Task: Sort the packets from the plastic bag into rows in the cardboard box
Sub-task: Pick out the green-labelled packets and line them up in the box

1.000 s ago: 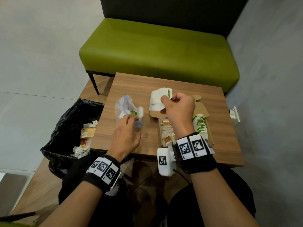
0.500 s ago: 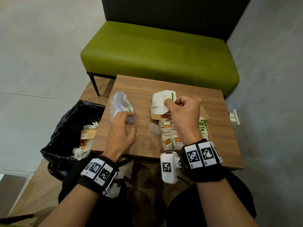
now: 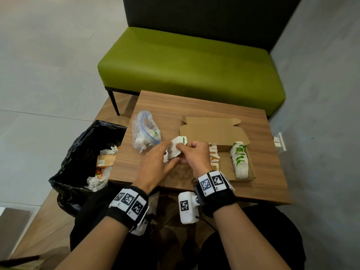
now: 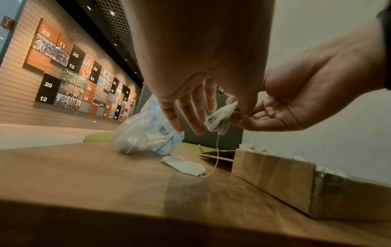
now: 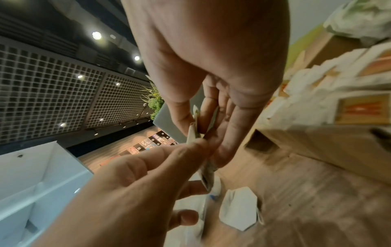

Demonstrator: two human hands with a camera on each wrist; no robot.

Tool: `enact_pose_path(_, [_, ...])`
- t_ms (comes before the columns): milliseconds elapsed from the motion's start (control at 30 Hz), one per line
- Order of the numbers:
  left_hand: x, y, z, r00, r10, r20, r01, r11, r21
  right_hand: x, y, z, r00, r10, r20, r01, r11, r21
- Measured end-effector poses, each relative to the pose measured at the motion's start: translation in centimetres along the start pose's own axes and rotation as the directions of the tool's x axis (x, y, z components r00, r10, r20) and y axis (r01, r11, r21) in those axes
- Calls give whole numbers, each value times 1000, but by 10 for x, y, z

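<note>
My right hand (image 3: 187,151) pinches a small bunch of white packets (image 3: 178,145), one with a green tag, just left of the cardboard box (image 3: 251,172). The left hand (image 3: 165,152) is beside them, fingers straight, its thumb and forefinger touching the bunch. In the left wrist view a tea bag (image 4: 220,117) hangs from the right hand's pinch, and its string runs down to a loose packet (image 4: 184,165) lying on the table. The clear plastic bag (image 3: 146,131) lies to the left with packets inside. The box holds an orange-tagged row (image 3: 214,156) and a green-tagged row (image 3: 239,158).
The box lid (image 3: 212,131) lies open flat behind the box. A black bin bag (image 3: 83,158) with discarded wrappers stands left of the wooden table (image 3: 194,106). A green bench (image 3: 191,61) stands behind it. A white fitting (image 3: 279,141) sits by the table's right edge.
My left hand let go of the plastic bag and moved right to the packets. The right hand brought the bunch down and toward me, uncovering the box lid.
</note>
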State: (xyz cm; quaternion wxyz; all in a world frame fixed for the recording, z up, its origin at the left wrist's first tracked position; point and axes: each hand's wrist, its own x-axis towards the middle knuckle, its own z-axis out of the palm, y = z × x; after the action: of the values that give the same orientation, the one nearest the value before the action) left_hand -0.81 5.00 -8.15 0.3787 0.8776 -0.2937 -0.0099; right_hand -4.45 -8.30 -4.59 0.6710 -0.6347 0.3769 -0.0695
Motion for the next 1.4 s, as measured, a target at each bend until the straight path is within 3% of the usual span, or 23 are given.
enact_pose_path(100, [-4, -1, 2, 1000, 6, 19, -5, 997, -72, 2, 4, 0, 992, 58, 112, -68, 994, 88])
enact_pose_path(200, [-6, -6, 4, 996, -82, 26, 86, 974, -212, 4, 8, 0, 977, 104, 186, -122, 989, 86])
enact_pose_path(300, [-6, -10, 7, 978, -199, 65, 207, 872, -444, 6, 9, -4, 968, 121, 220, -156, 976, 153])
enact_pose_path(500, [-1, -11, 11, 905, -394, 158, 395, 647, -652, 7, 14, -7, 996, 1, 91, 4, 999, -50])
enact_pose_path(633, [1, -11, 11, 889, -425, 170, 403, 550, -732, 4, 16, -10, 994, -63, 85, 71, 993, -99])
enact_pose_path(933, [-4, -8, 15, 887, -434, 159, 389, 514, -765, -3, 24, -7, 993, -111, 34, 112, 992, -55])
enact_pose_path(1233, [-7, -8, 11, 884, -432, 179, 401, 503, -766, -2, 22, -13, 988, -141, 64, 147, 983, -108])
enact_pose_path(1400, [-8, -4, 11, 892, -428, 148, 382, 534, -754, -5, 21, -18, 990, -129, 61, 137, 981, -140])
